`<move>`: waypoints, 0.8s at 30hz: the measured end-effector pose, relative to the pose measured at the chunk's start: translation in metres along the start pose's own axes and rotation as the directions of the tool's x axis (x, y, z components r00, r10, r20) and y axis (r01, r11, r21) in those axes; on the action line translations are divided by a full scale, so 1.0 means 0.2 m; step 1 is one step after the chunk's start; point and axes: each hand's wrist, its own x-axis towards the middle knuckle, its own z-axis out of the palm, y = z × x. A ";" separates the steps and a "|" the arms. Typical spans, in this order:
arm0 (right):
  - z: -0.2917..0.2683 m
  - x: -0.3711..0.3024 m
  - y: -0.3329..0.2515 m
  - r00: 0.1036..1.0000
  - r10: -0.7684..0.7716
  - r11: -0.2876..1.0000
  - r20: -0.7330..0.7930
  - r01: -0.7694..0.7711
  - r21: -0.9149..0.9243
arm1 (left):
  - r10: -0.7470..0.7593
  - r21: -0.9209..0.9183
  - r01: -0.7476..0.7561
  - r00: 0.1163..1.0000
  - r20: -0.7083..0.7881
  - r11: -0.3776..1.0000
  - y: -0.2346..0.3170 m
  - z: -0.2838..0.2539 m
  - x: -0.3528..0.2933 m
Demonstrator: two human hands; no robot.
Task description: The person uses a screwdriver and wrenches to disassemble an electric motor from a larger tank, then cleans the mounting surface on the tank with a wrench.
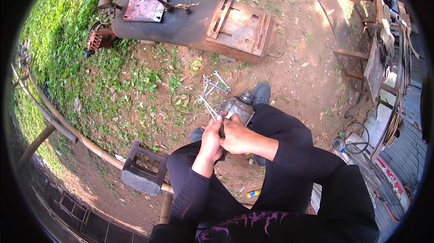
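Observation:
My left hand (209, 140) is closed at the fingers, with the shaft of a silver wrench (209, 109) reaching up and left from its fingertips. Pressed close against it, my right hand (238, 136) is curled shut; whatever sits inside it is hidden. Just beyond both hands, between my feet, stands a worn grey metal housing (237, 106) with a round collar at its far end. Several more combination wrenches (215, 85) lie crossed on the dirt to the left of the housing.
A rusty tank (187, 21) with a bolted plate lies across the far side. At left are a dark plastic stool (143, 177) and a bamboo rail (101, 152). A wooden rack (374, 64) and corrugated sheets (412, 123) line the right. A yellow bottle (253, 193) lies below.

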 end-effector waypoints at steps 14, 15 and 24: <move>-0.34 -0.81 1.42 0.153 0.556 0.831 -0.817 -0.135 0.540 | -0.057 0.540 -0.060 0.978 0.198 0.839 0.29 -0.21 1.04; -0.11 -0.89 1.64 0.126 0.674 0.738 -0.728 -0.155 0.656 | -0.069 0.554 -0.081 0.967 0.244 0.829 0.27 -0.21 1.05; 1.18 -1.00 1.91 0.332 0.943 0.254 -0.028 -0.661 0.706 | -0.046 0.667 -0.127 0.971 0.236 0.734 0.31 -0.31 1.03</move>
